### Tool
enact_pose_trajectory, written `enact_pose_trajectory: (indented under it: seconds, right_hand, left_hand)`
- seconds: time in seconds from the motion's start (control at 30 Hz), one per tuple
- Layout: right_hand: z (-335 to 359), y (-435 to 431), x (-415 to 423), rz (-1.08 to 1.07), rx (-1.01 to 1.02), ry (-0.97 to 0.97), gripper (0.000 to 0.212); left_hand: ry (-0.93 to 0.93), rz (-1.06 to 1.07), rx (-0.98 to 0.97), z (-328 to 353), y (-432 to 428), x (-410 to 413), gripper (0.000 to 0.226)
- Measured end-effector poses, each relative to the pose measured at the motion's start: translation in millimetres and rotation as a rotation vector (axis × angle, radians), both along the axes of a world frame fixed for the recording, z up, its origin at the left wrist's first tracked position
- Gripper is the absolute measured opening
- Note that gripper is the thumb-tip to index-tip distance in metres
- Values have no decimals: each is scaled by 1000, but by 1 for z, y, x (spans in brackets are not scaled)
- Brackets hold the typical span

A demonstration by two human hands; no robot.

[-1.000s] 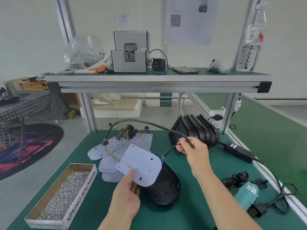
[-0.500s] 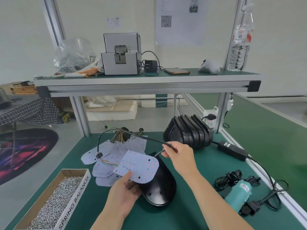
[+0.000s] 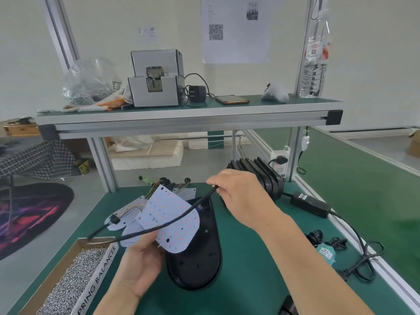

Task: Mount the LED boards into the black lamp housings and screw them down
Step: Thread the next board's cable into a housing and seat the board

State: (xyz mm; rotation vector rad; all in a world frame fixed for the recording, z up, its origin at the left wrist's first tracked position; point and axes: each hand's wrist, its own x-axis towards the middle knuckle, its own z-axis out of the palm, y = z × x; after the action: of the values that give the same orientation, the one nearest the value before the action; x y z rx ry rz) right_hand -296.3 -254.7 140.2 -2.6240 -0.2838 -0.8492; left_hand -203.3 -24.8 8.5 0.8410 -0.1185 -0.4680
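At frame centre, the left hand (image 3: 138, 264) holds the LED board (image 3: 168, 208) tilted above the open housing (image 3: 195, 264), its grip pinching the board's lower edge. The right hand (image 3: 236, 196) grip pinches the cable (image 3: 202, 198), which crosses the board. Route the cable clear, align the holes, then seat the board flat. The screw box (image 3: 68, 283), lower left, reads "PRING BALANCER"; the wall sheet (image 3: 236, 48) is illegible.

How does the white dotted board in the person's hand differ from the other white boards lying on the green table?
The held LED board is up in the air and tilted, pinched by the left hand over the black housing; the loose boards lie flat on the mat. The held LED board is alone; the loose boards overlap in a pile. Both are thin, pale boards with wires attached.
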Motion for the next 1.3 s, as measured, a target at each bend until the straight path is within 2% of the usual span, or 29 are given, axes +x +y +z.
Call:
enact_pose_trajectory:
  seconds: [0.07, 0.27, 0.47, 0.53, 0.6, 0.67, 0.73, 0.83, 0.97, 1.17, 1.23, 1.3]
  right_hand:
    - [1, -2, -3, -28, 6, -45, 31]
    - [-8, 2, 3, -119, 8, -55, 18]
    - [-12, 9, -3, -81, 29, -264, 30]
    - [-11, 9, -2, -67, 110, -342, 31]
    - [-10, 9, 0, -63, 304, -361, 33]
    - [-10, 10, 0, -61, 441, -352, 35]
    - [-11, 11, 0, -53, 467, -328, 35]
    - [-17, 10, -1, -50, 405, -274, 34]
    - [-23, 8, 1, 7, 302, -218, 33]
    - [-29, 10, 5, -19, 522, -147, 37]
    - [-29, 8, 4, -19, 487, -92, 36]
    - [-27, 6, 4, -28, 363, -66, 33]
  left_hand:
    - [20, -11, -18, 2, 2, 0, 50]
    - [-66, -28, -20, 11, -3, -8, 38]
    - [-101, -86, 32, 24, -6, -10, 34]
    - [-73, -83, 13, 23, -4, -10, 36]
    - [-15, -80, -25, 21, -3, -10, 44]
    - [49, -100, -41, 19, -3, -12, 49]
    - [119, -139, -59, 19, -3, -14, 48]
    - [198, -161, -79, 21, -6, -16, 44]
    - [194, -175, -49, 23, -9, -19, 34]
    - [233, -184, -30, 25, -10, -23, 34]
    - [233, -163, 1, 27, -10, -23, 41]
    - [225, -142, 24, 28, -10, -22, 46]
